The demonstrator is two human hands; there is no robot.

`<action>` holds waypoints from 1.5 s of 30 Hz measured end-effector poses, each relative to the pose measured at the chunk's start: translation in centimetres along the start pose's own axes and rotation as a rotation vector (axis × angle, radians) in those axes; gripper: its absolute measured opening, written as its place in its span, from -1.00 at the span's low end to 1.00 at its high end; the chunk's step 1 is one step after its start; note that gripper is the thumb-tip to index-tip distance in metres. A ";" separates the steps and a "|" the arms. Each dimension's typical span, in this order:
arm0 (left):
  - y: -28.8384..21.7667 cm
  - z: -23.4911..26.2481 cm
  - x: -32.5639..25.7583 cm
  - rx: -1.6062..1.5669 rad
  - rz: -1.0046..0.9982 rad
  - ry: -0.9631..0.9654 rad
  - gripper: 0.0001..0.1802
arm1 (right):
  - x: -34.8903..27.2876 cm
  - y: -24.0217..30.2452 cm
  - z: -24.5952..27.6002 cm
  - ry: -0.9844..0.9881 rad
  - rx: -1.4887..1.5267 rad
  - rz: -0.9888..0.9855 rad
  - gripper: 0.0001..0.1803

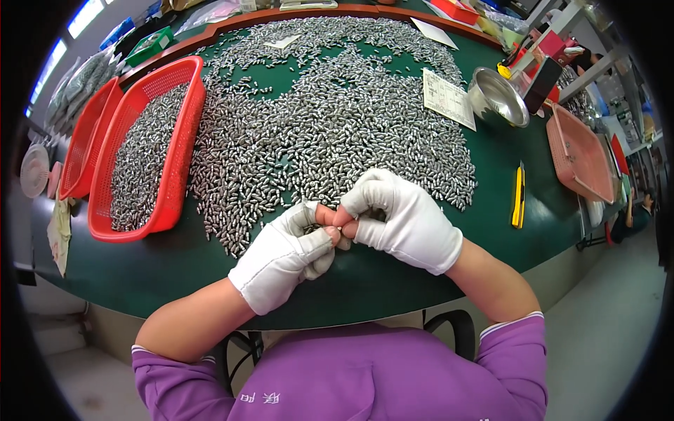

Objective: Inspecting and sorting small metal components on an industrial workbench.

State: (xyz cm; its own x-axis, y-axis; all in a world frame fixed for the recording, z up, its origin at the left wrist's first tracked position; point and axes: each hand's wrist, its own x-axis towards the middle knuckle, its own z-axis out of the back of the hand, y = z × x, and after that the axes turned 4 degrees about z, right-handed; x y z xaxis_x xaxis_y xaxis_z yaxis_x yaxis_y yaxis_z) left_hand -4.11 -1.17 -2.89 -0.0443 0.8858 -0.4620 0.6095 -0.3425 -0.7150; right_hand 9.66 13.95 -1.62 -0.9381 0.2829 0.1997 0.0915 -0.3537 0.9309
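Both my hands wear white gloves with bare fingertips and meet above the near edge of a heap of small silvery metal parts (337, 133). My left hand (291, 252) is closed, thumb and forefinger pinched together. Touching it from the right, my right hand (400, 221) is pinched too. Something tiny and pale may sit between the fingertips, but the fingers cover most of it and I cannot make out what it is. The heap of metal parts spreads over the green table (449, 281) just beyond my hands.
At the left, a red plastic basket (189, 151) holds more metal parts, beside another red basket (88, 151). To the right lie a printed paper slip (449, 98), a steel bowl (497, 98), a yellow utility knife (518, 196) and a pink basket (579, 161). A wooden rim (210, 31) borders the far side.
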 end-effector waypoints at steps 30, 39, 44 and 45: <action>-13.1 12.1 -7.3 1.540 -0.439 -1.379 -0.69 | 1.0 -2.5 4.2 -0.384 -0.725 0.272 -0.93; -7.2 1.6 -2.9 0.954 -0.923 -0.634 -0.83 | -0.2 -1.5 2.9 -0.042 -0.969 0.221 -0.95; -4.7 -2.0 -1.3 0.674 -0.451 -0.273 -0.86 | 0.0 -1.6 2.1 0.005 -1.073 0.186 -0.94; -4.3 -1.9 -0.8 0.640 -0.385 -0.239 -0.88 | 0.0 -1.7 2.1 -0.007 -1.053 0.183 -0.94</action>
State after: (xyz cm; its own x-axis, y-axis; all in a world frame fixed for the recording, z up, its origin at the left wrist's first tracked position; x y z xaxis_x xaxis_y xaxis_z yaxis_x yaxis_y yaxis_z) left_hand -5.13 0.19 1.54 -0.3733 0.9122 -0.1688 -0.0547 -0.2033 -0.9776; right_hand 10.22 16.42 -2.60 -0.9371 0.1516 0.3144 -0.1072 -0.9822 0.1543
